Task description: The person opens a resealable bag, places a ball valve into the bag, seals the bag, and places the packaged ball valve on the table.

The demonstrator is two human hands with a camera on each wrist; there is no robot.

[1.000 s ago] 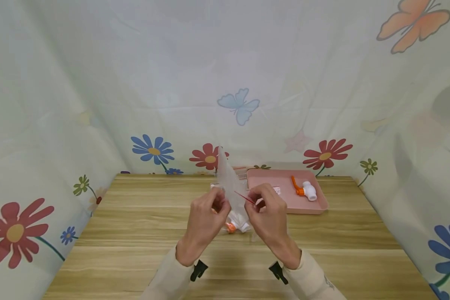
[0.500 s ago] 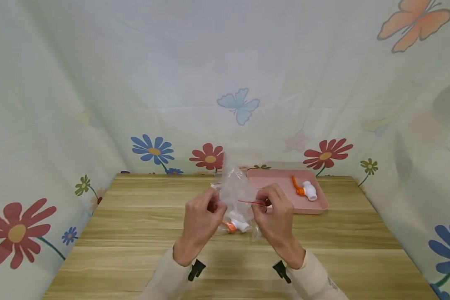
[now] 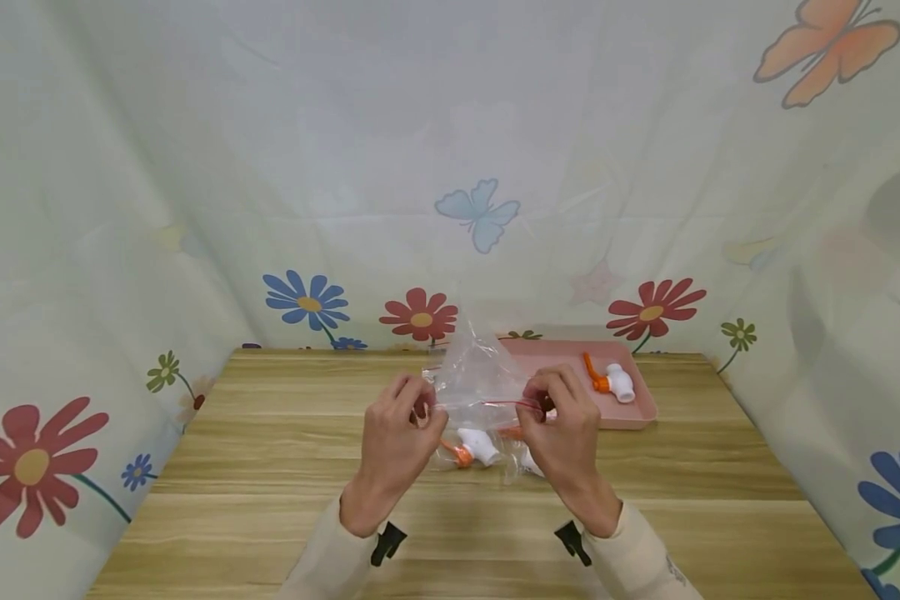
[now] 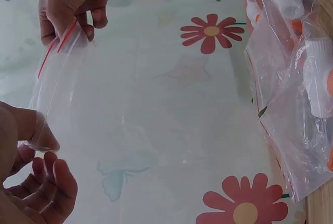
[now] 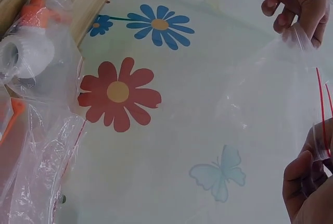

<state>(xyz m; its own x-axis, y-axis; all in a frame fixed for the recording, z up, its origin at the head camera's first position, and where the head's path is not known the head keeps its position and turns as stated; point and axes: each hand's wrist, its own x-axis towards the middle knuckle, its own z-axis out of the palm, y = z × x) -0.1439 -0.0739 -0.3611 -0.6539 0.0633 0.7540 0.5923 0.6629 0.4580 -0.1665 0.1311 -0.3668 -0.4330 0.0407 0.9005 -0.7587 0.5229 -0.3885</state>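
A clear zip bag (image 3: 480, 371) with a red line along its mouth stretches between my two hands, its body pointing away toward the curtain. My left hand (image 3: 397, 442) pinches one end of the mouth between thumb and fingers. At the other end, my right hand (image 3: 567, 437) pinches the bag by the red line. Two red strips show apart near the right hand in the left wrist view. Below the hands lies a white ball valve (image 3: 480, 447) with an orange handle, inside clear plastic. Another bagged valve (image 3: 528, 461) is partly hidden by my right hand.
Behind the right hand stands a pink tray (image 3: 637, 422), holding an unbagged white valve (image 3: 619, 383) with an orange handle. More clear bags lie behind the held one, partly covered. A flower-print curtain (image 3: 360, 208) closes off the back and sides of the wooden table (image 3: 292, 475).
My hands have moved apart, drawing the bag's mouth wide between them. The bag has turned from edge-on to spread out, and the second bagged valve has come into view.
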